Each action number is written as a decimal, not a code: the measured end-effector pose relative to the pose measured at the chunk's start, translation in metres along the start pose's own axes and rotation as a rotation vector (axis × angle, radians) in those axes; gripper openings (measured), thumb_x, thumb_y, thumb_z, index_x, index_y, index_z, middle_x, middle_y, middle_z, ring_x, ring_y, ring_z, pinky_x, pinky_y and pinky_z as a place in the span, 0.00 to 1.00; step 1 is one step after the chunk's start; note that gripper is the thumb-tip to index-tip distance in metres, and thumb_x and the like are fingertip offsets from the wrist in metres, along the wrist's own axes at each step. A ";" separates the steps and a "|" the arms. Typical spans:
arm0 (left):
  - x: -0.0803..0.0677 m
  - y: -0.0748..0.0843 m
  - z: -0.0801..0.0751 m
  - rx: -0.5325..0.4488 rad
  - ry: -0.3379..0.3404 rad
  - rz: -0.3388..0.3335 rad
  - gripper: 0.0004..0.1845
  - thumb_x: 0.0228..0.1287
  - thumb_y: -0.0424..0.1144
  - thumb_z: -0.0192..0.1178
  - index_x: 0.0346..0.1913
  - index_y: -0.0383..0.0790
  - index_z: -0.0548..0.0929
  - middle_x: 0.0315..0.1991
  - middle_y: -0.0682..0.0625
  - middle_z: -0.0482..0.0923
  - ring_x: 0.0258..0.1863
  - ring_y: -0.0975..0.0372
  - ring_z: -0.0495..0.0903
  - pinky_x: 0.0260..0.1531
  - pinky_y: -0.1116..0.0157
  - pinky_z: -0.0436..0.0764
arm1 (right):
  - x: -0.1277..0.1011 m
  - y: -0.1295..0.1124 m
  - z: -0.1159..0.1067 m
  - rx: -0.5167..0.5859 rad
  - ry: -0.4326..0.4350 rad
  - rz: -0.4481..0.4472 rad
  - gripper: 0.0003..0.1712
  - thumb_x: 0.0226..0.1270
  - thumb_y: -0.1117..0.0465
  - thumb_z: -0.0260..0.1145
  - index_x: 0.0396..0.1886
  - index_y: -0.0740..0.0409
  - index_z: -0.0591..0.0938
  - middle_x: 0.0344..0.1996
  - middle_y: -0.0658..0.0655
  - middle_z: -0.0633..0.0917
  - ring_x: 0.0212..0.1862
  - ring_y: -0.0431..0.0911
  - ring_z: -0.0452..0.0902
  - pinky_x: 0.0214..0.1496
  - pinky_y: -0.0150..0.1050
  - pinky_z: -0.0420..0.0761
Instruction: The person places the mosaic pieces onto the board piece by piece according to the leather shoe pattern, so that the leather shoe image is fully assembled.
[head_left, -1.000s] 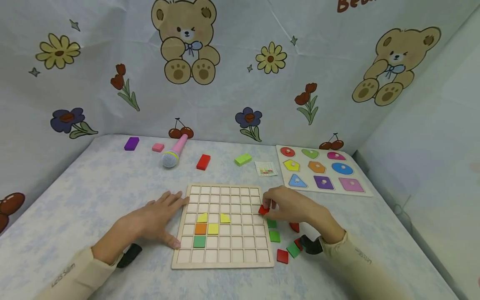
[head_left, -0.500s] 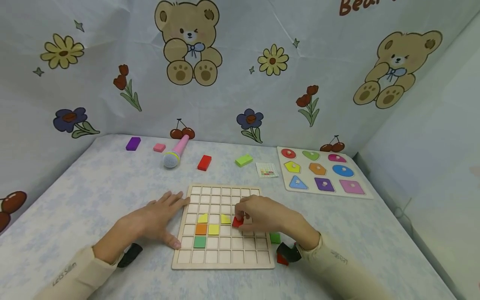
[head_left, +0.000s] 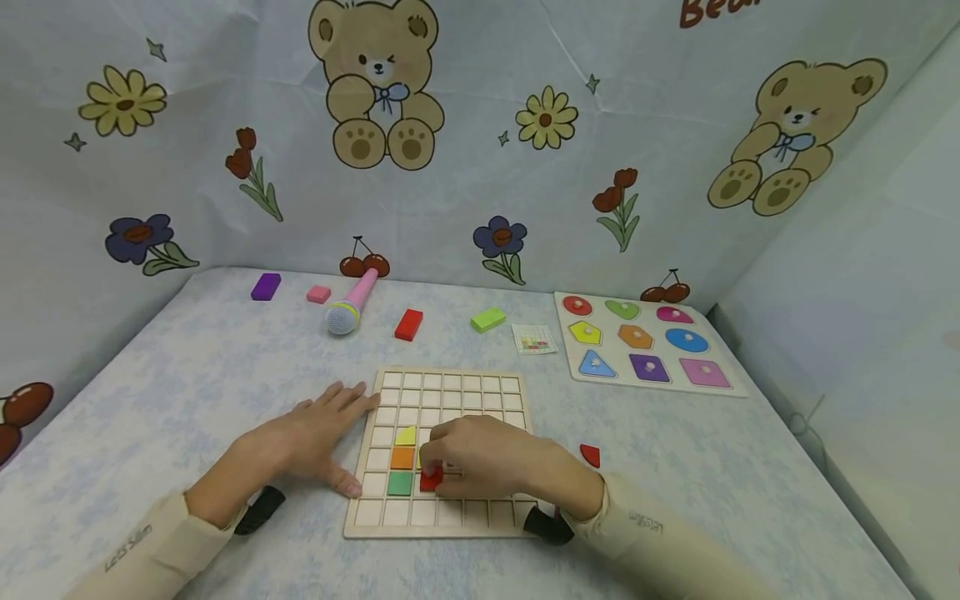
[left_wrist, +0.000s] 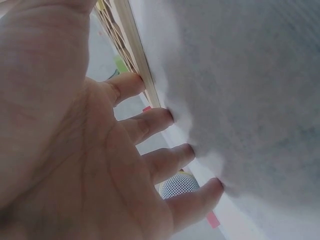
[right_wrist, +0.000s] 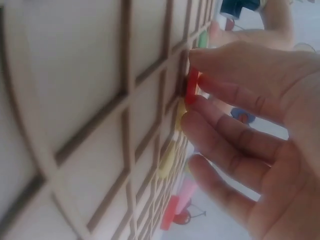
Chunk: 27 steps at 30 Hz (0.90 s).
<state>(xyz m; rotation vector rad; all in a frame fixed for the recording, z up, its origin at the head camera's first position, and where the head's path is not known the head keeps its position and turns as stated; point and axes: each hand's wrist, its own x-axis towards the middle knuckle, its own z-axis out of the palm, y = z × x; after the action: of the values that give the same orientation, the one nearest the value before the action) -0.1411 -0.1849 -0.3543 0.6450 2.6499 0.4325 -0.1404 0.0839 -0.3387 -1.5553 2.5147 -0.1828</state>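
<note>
A wooden grid board (head_left: 382, 512) lies in the middle of the table. My right hand (head_left: 487, 458) pinches a red square tile (head_left: 431, 480) between thumb and fingers, over a cell just right of the green tile (head_left: 400, 483). In the right wrist view the red tile (right_wrist: 192, 82) is at the grid surface; whether it is seated I cannot tell. An orange tile (head_left: 402, 457) and a yellow quarter-shaped tile (head_left: 406, 436) sit in cells above the green one. My left hand (head_left: 311, 442) rests spread with straight fingers, fingertips and thumb touching the board's left edge.
A red rounded piece (head_left: 590, 455) lies right of the board; other loose tiles there are hidden by my right arm. Behind the board are a toy microphone (head_left: 351, 304), a red block (head_left: 408, 325), a green block (head_left: 488, 319), a pattern card (head_left: 535, 339) and a shape puzzle (head_left: 652, 342).
My right hand has carried the red tile from the board's right edge leftward and nearer, to the cell beside the green tile. The left hand has stayed in place.
</note>
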 end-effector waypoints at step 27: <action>0.001 0.000 0.002 0.010 -0.002 -0.006 0.67 0.37 0.69 0.74 0.79 0.42 0.55 0.79 0.34 0.48 0.77 0.33 0.46 0.67 0.28 0.54 | -0.023 -0.005 -0.001 -0.019 -0.001 0.054 0.11 0.70 0.51 0.68 0.49 0.44 0.87 0.46 0.42 0.84 0.43 0.33 0.79 0.48 0.27 0.80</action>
<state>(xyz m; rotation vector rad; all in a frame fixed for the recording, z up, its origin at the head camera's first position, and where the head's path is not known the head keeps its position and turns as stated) -0.1412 -0.1842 -0.3561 0.6397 2.6533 0.4166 -0.1266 0.1018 -0.3343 -1.4922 2.5616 -0.1518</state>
